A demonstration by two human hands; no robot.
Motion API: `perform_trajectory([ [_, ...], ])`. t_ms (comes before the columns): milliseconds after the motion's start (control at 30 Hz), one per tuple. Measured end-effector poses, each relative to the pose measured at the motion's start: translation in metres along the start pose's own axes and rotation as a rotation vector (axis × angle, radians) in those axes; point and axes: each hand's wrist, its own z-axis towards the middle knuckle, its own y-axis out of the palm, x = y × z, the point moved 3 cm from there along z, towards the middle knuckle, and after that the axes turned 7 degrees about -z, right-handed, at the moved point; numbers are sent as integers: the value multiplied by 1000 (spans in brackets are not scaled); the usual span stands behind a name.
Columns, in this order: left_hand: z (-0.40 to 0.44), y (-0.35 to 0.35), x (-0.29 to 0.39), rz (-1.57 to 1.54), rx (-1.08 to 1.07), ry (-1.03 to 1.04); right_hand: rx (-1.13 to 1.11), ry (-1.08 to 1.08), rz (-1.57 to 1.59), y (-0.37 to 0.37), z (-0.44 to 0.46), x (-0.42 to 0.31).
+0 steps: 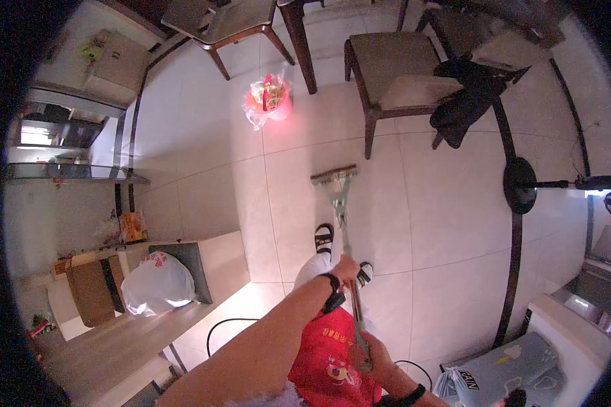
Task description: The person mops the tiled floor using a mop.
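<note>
A sponge mop (339,203) slants down the middle of the head view. Its flat head (334,174) rests on the tiled floor ahead of my feet. My left hand (347,269) is wrapped round the middle of the pole, with a dark band on the wrist. Lower down, close to my body, my right hand (375,358) closes round the upper end of the handle. Under the pole I see a red apron (324,363) with a cartoon print. Black sandals (324,237) are on my feet, one on each side of the pole.
A pink bin (275,107) with a plastic liner stands ahead, near wooden chairs (394,68). Dark clothing (465,108) hangs off one. To the right is a stand's round black base (520,185). A white plastic bag (157,285) sits by a bench at left.
</note>
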Motion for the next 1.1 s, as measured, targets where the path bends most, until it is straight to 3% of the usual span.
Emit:
perform_trajectory([
  [67, -20, -24, 41, -24, -136, 0, 118, 39, -15, 14, -42, -10],
  [133, -10, 37, 21, 238, -38, 196, 218, 62, -147, 6, -56, -5],
  [200, -60, -27, 46, -634, 182, -302, 225, 74, -298, -13, -49, 2],
  [267, -87, -69, 48, -1107, 332, -551, 111, 99, -247, 33, -60, -5],
  [300, -90, -79, 41, -1145, 364, -553, 30, 115, -166, 65, -67, -15],
  [433, -100, -120, -44, -1261, 547, -542, 226, 86, -446, 141, -17, -27],
  [567, -112, -174, -169, -1397, 573, -593, 32, 121, -329, 197, 104, -34],
  [633, -95, -170, -226, -1359, 605, -557, -98, 201, -150, 208, 153, -41],
  [667, -77, -158, -257, -1273, 635, -504, -42, 147, -238, 218, 169, -46],
  [733, -24, -119, -327, -802, 745, -277, 68, 36, -402, 241, 203, -53],
  [867, -49, -180, -364, -352, 529, -199, -99, 37, -21, 279, 268, -63],
  [967, -61, -196, -356, 145, 331, -98, -116, 145, 18, 271, 282, -55],
  [1033, -40, -174, -356, 100, 289, -85, -61, 131, 19, 261, 271, -56],
  [1067, -40, -170, -348, -31, 270, -99, -43, 124, -4, 255, 260, -59],
  [1100, -39, -163, -338, -377, 250, -174, -26, 117, -27, 248, 248, -63],
])
